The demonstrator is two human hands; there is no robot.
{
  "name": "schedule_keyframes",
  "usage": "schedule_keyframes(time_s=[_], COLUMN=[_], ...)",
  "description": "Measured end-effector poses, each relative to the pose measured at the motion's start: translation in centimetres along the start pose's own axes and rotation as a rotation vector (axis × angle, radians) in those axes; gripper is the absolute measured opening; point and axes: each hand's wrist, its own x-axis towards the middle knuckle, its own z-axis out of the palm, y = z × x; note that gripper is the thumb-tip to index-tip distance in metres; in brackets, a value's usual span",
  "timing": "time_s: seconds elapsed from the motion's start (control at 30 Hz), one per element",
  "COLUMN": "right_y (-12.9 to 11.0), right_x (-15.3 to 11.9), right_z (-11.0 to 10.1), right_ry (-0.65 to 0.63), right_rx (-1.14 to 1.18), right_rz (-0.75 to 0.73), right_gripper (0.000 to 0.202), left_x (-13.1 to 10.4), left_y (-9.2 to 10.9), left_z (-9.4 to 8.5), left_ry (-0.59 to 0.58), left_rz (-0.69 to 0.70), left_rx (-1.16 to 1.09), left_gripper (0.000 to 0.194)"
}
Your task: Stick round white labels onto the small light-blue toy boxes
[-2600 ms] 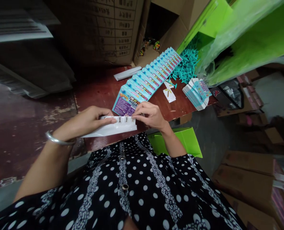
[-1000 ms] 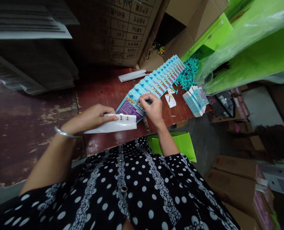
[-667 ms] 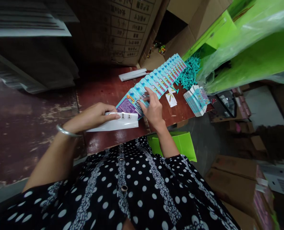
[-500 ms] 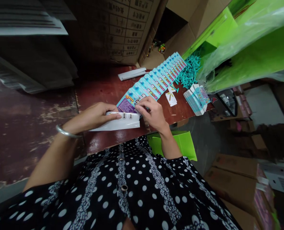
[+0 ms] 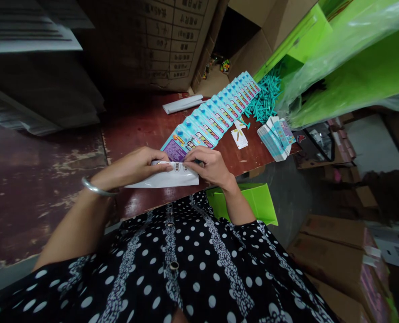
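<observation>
A white sheet with small round printed marks lies at the table's near edge, its upper edge between my hands. My left hand is closed on its left part, thumb on top. My right hand pinches the sheet's upper right, beside a round mark. Just beyond, a long fanned row of blue and purple printed cards runs away to the upper right; its nearest card touches the sheet.
Teal plastic pieces are heaped at the far right, near a stack of small boxes and small white cards. Folded white strips lie behind. Cartons stand beyond; a green bag hangs below the edge.
My right hand has moved down and slightly left, from the nearest printed card onto the sheet's upper edge. The left hand has stayed on the sheet, shifting slightly right.
</observation>
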Motion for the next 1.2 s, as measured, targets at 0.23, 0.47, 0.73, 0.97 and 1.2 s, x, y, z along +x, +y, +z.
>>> schedule_keyframes(time_s=[0.23,0.47,0.73,0.97,1.2], right_y=[-0.9,4.0,4.9,5.0,-0.1], right_x=[0.9,3.7,4.2,3.8,1.7], right_z=[-0.6,-2.3,-1.3,-1.1,-2.2], right_ry=[0.403,0.591,0.542,0.470,0.148], right_rx=[0.049,0.024,-0.085,-0.278,-0.089], right_rz=[-0.028,0.199,0.262,0.239,0.093], right_gripper=[0.020,0.017,0.018,0.010,0.017], left_x=[0.6,1.4,1.7,1.9,2.1], left_y=[0.0,-0.4,-0.5,-0.3,0.5], left_z=[-0.5,-0.2,0.1,0.2,0.3], left_ry=[0.036,-0.010,-0.015,-0.007,0.001], left_rz=[-0.029,-0.027,-0.033,-0.022,0.026], left_rx=[-0.045,-0.022,-0.014,-0.004,-0.004], left_gripper=[0.050,0.050,0.049,0.050,0.049])
